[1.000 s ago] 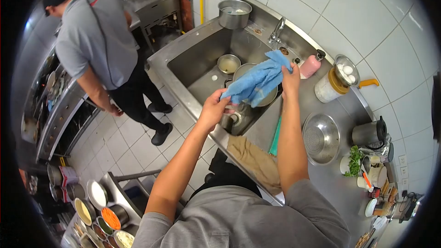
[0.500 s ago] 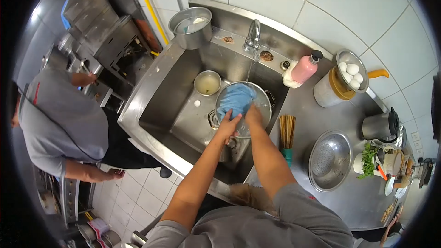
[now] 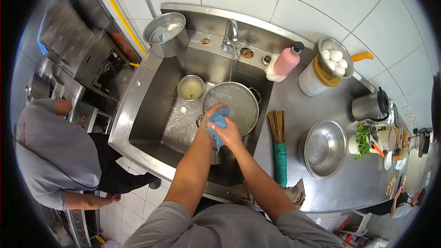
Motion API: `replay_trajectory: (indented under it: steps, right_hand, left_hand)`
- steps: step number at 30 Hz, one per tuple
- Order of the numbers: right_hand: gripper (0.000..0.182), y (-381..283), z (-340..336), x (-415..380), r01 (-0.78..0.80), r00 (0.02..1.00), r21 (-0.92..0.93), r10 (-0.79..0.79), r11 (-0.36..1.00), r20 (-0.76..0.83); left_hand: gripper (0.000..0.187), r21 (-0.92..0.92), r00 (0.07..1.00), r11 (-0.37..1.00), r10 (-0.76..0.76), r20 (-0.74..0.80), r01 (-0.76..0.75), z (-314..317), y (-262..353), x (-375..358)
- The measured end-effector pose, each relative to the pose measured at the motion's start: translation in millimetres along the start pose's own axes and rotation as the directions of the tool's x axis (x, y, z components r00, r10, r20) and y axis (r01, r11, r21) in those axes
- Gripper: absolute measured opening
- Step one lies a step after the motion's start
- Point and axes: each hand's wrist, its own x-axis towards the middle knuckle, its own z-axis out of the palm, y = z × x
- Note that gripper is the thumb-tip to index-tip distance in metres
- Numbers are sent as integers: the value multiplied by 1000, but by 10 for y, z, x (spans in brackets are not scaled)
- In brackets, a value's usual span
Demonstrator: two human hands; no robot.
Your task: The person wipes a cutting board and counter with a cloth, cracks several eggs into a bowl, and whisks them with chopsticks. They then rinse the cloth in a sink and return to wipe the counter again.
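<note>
A wet, bunched blue cloth (image 3: 218,119) is squeezed between my two hands, over the near edge of a metal pot (image 3: 239,96). My left hand (image 3: 212,112) wraps the cloth from the left, its fingers partly hidden. Pressing on it from the right is my right hand (image 3: 228,133), closed around the lower part. The two-handled pot holds cloudy water and stands in the steel sink (image 3: 147,119). A thin stream runs into it from the faucet (image 3: 231,34). Left of the pot sits a small bowl (image 3: 190,87) of cloudy liquid.
A tall pot (image 3: 167,41) stands on the sink's back left corner. To the right are a pink soap bottle (image 3: 287,62), a stick brush (image 3: 278,131), a colander (image 3: 325,149) and a bowl of eggs (image 3: 335,59). Another person (image 3: 57,151) stands at the left.
Both hands have lifted the blue cloth out of the pot's water toward me and bunched it smaller. My view has shifted, so the sink sits further left.
</note>
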Motion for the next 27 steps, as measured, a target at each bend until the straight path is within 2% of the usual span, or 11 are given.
replay_trajectory:
  steps: [1,5,7,12,17,18,20,21,23,25,27]
  right_hand:
    - [42,-8,28,35,-61,993,-14,59,998,-105]
    - [37,142,-117,437,-10,968,-67,-7,998,-252]
    - [38,344,-164,591,-49,966,-64,31,997,-258]
    - [49,585,-261,752,-336,921,370,384,866,-63]
    - [46,1555,-290,1115,-96,783,815,550,571,-292]
    - [40,1628,-312,1177,29,757,863,553,504,-349]
    - [37,1204,-546,1417,62,909,986,398,157,-121]
    - [37,885,-674,1585,59,910,984,396,167,-122]
    - [40,98,-836,1863,375,903,627,-423,682,-80]
    - [46,-1108,-848,1678,23,997,978,-83,208,-5]
    - [51,-1363,-895,1669,70,994,932,-109,355,-33]
  left_hand:
    - [34,-20,983,984,177,43,-176,186,35,-177]
    - [33,-157,983,971,177,-38,-181,85,-94,2]
    - [36,30,943,998,-38,-332,51,506,183,-353]
    - [38,6,911,982,178,-373,-190,282,194,-601]
    - [30,382,936,917,229,-268,-116,-15,96,-876]
    - [38,264,950,952,214,-226,-152,68,80,-970]
    - [40,358,954,920,237,-184,-160,108,95,-1035]
    - [42,446,954,879,260,-149,-170,120,86,-1047]
    - [45,453,954,874,265,-141,-176,159,79,-1040]
    - [47,469,953,865,272,-138,-179,222,79,-1054]
    - [49,371,960,905,261,-101,-207,336,92,-1054]
